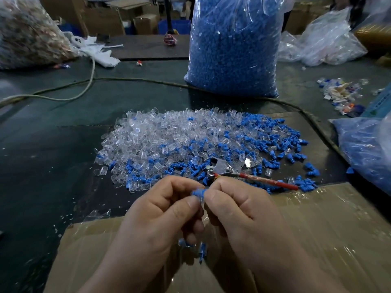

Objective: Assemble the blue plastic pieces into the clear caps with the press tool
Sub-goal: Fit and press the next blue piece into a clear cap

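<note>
The red-handled metal press tool (222,168) lies among the clear plastic caps (160,136), behind the brown cardboard box (328,225) and before the bag of blue pieces (232,49).

- tall clear plastic sack (232,49): packed bright blue throughout
- heap of small plastic caps (160,134): colourless, see-through
- scattered ribbed plastic plugs (281,142): solid mid-blue
- small ribbed plastic piece (197,192) in the foreground: same blue
- metal press tool (222,168): silver head, red handle
- flat table mat (53,144): plain dark green
- cardboard box flap (317,229): tan brown under glossy clear film

A factory workshop; bulk bag of blue parts (232,49); stacked cartons (146,23) behind
</note>
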`<state>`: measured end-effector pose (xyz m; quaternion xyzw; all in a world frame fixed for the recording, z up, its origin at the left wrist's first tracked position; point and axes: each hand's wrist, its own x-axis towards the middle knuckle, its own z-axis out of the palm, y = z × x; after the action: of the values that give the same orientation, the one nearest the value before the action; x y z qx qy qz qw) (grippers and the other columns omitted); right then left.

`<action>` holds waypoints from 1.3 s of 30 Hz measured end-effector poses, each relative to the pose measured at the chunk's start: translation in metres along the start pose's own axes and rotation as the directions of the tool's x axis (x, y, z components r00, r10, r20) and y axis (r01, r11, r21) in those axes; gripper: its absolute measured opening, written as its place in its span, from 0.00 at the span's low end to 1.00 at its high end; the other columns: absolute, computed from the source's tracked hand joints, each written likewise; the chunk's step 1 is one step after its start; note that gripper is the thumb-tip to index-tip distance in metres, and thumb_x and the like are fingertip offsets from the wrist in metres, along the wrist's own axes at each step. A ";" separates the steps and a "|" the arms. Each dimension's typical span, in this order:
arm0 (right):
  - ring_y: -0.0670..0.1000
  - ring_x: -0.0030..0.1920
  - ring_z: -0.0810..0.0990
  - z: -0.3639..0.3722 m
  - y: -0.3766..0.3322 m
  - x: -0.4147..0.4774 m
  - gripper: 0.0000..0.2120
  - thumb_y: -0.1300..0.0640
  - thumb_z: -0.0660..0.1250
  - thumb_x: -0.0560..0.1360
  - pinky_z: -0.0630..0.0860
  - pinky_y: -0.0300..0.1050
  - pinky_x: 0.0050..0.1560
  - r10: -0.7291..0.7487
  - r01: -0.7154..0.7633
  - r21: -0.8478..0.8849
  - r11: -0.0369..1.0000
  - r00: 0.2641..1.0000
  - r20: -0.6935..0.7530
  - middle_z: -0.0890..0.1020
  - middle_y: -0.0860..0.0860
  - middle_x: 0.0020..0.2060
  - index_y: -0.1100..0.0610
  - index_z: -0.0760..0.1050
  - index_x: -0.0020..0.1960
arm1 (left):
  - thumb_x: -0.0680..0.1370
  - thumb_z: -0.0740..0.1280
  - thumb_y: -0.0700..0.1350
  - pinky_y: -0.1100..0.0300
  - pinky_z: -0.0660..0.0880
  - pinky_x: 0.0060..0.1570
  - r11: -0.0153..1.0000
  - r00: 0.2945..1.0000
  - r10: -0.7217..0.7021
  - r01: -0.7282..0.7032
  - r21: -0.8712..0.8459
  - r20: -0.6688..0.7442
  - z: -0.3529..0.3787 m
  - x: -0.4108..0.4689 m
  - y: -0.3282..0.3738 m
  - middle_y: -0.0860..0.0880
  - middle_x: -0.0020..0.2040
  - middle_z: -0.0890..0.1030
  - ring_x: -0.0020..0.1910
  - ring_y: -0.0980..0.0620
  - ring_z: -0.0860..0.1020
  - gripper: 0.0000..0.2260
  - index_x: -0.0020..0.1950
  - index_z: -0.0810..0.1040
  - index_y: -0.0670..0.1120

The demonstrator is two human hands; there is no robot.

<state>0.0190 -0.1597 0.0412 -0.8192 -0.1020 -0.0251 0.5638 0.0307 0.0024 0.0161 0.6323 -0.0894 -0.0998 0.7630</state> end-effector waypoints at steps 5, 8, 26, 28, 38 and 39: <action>0.43 0.40 0.78 -0.002 0.006 0.001 0.05 0.47 0.63 0.76 0.71 0.32 0.38 -0.321 0.276 -0.310 0.910 0.941 -0.106 0.78 0.41 0.39 0.46 0.75 0.48 | 0.68 0.74 0.45 0.62 0.74 0.23 0.969 0.995 -0.101 0.103 -0.226 0.021 0.002 0.001 0.003 0.42 0.32 0.79 0.28 0.49 0.78 0.08 0.44 0.84 0.44; 0.44 0.42 0.78 -0.001 0.011 0.002 0.06 0.53 0.63 0.78 0.74 0.41 0.41 -0.426 0.377 -0.350 0.857 0.901 -0.074 0.78 0.43 0.42 0.53 0.77 0.48 | 0.71 0.69 0.44 0.62 0.73 0.22 0.966 0.994 -0.105 0.104 -0.238 0.009 0.005 0.002 0.004 0.41 0.32 0.78 0.27 0.49 0.77 0.08 0.46 0.84 0.43; 0.45 0.59 0.69 -0.035 0.016 0.011 0.25 0.30 0.53 0.71 0.71 0.45 0.58 -0.084 0.051 -0.798 0.601 0.997 0.001 0.72 0.40 0.58 0.40 0.64 0.64 | 0.67 0.68 0.39 0.60 0.73 0.23 0.937 0.975 -0.178 0.127 -0.324 -0.133 0.002 0.006 0.004 0.40 0.35 0.80 0.29 0.48 0.78 0.05 0.39 0.82 0.47; 0.46 0.63 0.65 -0.052 0.020 0.013 0.32 0.24 0.50 0.67 0.68 0.48 0.64 0.196 -0.104 -0.912 0.396 0.980 -0.026 0.67 0.39 0.63 0.36 0.55 0.67 | 0.67 0.68 0.39 0.60 0.74 0.24 0.919 0.974 -0.199 0.147 -0.367 -0.108 -0.001 0.006 0.006 0.41 0.36 0.80 0.30 0.49 0.78 0.06 0.39 0.83 0.47; 0.48 0.59 0.69 -0.061 0.030 0.019 0.34 0.24 0.57 0.68 0.68 0.50 0.58 0.283 -0.099 -0.934 0.343 0.959 0.002 0.72 0.38 0.62 0.35 0.54 0.69 | 0.70 0.71 0.39 0.61 0.76 0.26 0.849 0.978 -0.208 0.179 -0.498 -0.002 -0.007 0.009 0.001 0.42 0.39 0.80 0.31 0.51 0.78 0.09 0.48 0.85 0.44; 0.48 0.55 0.69 -0.058 0.030 0.020 0.32 0.26 0.58 0.68 0.68 0.49 0.56 0.260 -0.094 -0.932 0.350 0.966 0.001 0.73 0.38 0.60 0.35 0.56 0.68 | 0.71 0.72 0.38 0.61 0.76 0.27 0.849 0.978 -0.207 0.176 -0.498 -0.006 -0.006 0.009 0.001 0.42 0.39 0.80 0.32 0.51 0.78 0.08 0.49 0.85 0.44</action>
<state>0.0491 -0.2215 0.0379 -0.9988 -0.0227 0.0442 -0.0021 0.0410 0.0064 0.0161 0.4240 0.0253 -0.1761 0.8880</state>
